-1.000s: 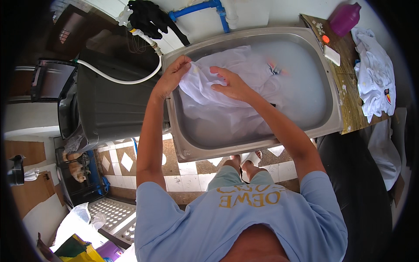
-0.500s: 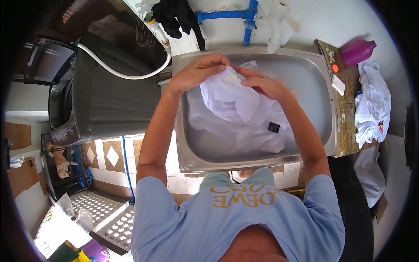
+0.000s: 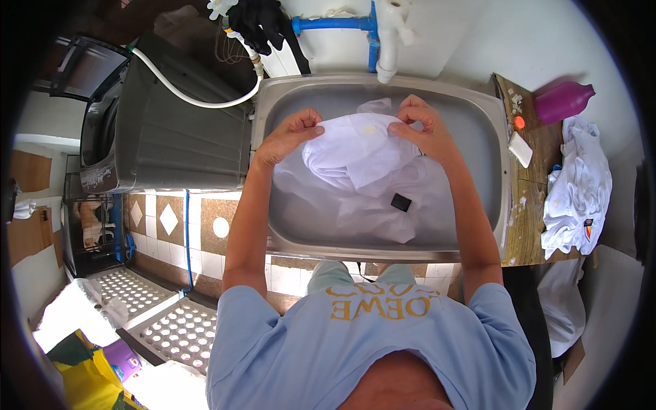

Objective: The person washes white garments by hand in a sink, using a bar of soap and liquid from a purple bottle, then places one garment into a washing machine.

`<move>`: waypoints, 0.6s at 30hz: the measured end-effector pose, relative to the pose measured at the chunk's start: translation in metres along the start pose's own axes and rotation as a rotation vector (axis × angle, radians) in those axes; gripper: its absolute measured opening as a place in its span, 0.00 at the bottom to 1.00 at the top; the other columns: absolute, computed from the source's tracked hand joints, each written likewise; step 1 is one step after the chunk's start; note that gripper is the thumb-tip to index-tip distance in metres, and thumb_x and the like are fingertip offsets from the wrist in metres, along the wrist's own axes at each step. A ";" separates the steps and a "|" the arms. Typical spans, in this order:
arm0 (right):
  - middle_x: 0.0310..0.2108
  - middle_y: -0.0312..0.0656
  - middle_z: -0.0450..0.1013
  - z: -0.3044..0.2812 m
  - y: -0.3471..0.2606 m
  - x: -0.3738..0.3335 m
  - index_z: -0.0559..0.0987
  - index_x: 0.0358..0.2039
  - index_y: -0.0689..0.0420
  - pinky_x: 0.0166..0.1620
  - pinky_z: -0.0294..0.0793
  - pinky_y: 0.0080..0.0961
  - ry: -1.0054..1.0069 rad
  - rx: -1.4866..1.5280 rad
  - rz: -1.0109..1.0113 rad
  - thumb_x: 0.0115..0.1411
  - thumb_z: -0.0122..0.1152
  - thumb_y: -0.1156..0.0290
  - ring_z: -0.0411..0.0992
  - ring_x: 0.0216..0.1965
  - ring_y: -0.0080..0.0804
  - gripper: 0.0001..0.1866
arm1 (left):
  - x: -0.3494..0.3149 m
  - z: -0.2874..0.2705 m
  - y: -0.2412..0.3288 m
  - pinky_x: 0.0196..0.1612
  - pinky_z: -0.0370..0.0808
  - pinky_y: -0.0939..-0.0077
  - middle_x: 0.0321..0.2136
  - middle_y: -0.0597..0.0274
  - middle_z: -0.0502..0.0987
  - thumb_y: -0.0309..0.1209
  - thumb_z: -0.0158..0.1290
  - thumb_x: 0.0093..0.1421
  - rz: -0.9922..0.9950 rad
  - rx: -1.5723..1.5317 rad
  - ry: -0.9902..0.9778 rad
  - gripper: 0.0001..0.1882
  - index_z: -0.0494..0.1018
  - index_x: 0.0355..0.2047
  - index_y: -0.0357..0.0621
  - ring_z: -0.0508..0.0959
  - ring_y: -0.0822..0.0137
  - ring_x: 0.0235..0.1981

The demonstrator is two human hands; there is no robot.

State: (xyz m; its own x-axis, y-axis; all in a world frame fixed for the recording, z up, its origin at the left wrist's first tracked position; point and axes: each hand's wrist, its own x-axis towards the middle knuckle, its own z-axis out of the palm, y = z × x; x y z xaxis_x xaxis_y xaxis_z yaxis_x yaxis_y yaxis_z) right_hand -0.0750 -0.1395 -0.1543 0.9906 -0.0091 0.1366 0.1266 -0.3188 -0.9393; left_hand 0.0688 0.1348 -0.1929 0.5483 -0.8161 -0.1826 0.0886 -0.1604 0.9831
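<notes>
A wet white garment (image 3: 355,154) is stretched between my two hands above a steel sink (image 3: 502,225) of cloudy water. My left hand (image 3: 294,134) pinches its upper left edge between thumb and fingers. At the upper right edge, my right hand (image 3: 425,126) pinches the cloth the same way. A pale yellow stain (image 3: 369,130) shows on the stretched part, near my right hand. The rest of the garment trails into the water, with a small black patch (image 3: 400,202) on it. Its exact kind cannot be made out.
Right of the sink, a wooden board (image 3: 533,239) bears a white soap bar (image 3: 520,149), an orange cap (image 3: 519,122), a purple bottle (image 3: 564,102) and a heap of white clothes (image 3: 579,184). A dark washing machine (image 3: 184,130) stands left. Blue pipes (image 3: 335,24) run along the wall behind.
My hands have moved apart, spreading the garment's upper edge between them, so the yellow stain lies flatter and plainer. The whole view has shifted slightly.
</notes>
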 end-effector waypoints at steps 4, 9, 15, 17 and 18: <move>0.37 0.34 0.66 -0.012 -0.001 -0.010 0.73 0.22 0.59 0.42 0.62 0.17 -0.016 0.468 -0.026 0.52 0.63 0.76 0.64 0.37 0.19 0.07 | -0.005 0.031 0.017 0.40 0.65 0.86 0.31 0.74 0.71 0.32 0.57 0.58 0.061 -0.139 0.097 0.09 0.72 0.36 0.42 0.68 0.81 0.33; 0.37 0.35 0.69 -0.012 0.016 -0.020 0.71 0.21 0.57 0.44 0.63 0.19 -0.013 0.754 -0.009 0.52 0.61 0.77 0.64 0.38 0.20 0.08 | -0.015 0.046 0.038 0.40 0.66 0.85 0.33 0.74 0.73 0.28 0.57 0.57 -0.162 0.178 0.105 0.07 0.72 0.35 0.44 0.70 0.82 0.35; 0.37 0.35 0.70 -0.026 0.013 -0.015 0.70 0.26 0.56 0.42 0.63 0.17 -0.160 0.727 0.046 0.55 0.57 0.75 0.64 0.37 0.19 0.05 | -0.025 0.047 0.024 0.39 0.69 0.84 0.36 0.69 0.75 0.30 0.56 0.59 0.069 -0.258 0.244 0.06 0.69 0.34 0.47 0.72 0.80 0.35; 0.42 0.38 0.69 -0.033 0.014 -0.011 0.70 0.28 0.56 0.42 0.62 0.16 -0.296 0.639 0.070 0.57 0.56 0.69 0.64 0.39 0.19 0.07 | -0.024 0.061 0.039 0.41 0.71 0.82 0.38 0.65 0.76 0.27 0.53 0.60 0.116 -0.435 0.248 0.06 0.68 0.37 0.49 0.74 0.77 0.38; 0.44 0.40 0.69 -0.035 0.014 -0.008 0.70 0.29 0.56 0.42 0.62 0.15 -0.366 0.596 0.078 0.58 0.56 0.66 0.64 0.40 0.19 0.08 | -0.025 0.065 0.050 0.43 0.71 0.80 0.40 0.63 0.76 0.26 0.52 0.60 0.121 -0.452 0.228 0.08 0.68 0.39 0.50 0.74 0.74 0.40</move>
State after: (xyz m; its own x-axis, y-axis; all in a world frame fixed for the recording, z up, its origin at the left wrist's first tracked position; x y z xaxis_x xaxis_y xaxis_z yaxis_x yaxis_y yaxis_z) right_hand -0.0827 -0.1766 -0.1572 0.9387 0.3416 0.0454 -0.0419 0.2441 -0.9688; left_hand 0.0060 0.1110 -0.1403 0.7397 -0.6641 -0.1086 0.3362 0.2248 0.9146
